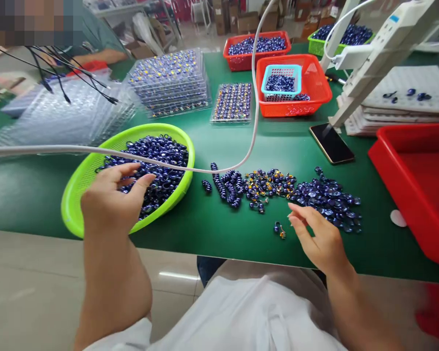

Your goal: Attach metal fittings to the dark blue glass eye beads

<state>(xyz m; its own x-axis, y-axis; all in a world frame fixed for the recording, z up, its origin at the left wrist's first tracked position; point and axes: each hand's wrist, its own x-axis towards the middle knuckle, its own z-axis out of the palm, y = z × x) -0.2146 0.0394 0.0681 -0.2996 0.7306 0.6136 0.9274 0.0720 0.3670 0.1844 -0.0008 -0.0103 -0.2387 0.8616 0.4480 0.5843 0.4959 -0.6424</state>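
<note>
My left hand (119,192) hovers over the near edge of a lime green basket (73,195) full of dark blue ring-like parts (164,151); its fingers are apart and hold nothing. My right hand (316,234) is beside the near side of a pile of dark blue glossy pieces (327,197), thumb and fingers apart, nothing visible between them. Just left of it lies a small blue and gold part (279,230). Blue and gold parts (269,185) form a pile in the middle, with rows of stacked blue rings (227,185) to their left.
A white cable (254,122) loops across the view. Behind are stacked clear trays (168,83), a filled tray (232,102), red baskets (324,87) and a phone (331,142). A red bin (398,180) stands right, a metal post (380,63) behind it. Another person's arm (106,56) rests back left.
</note>
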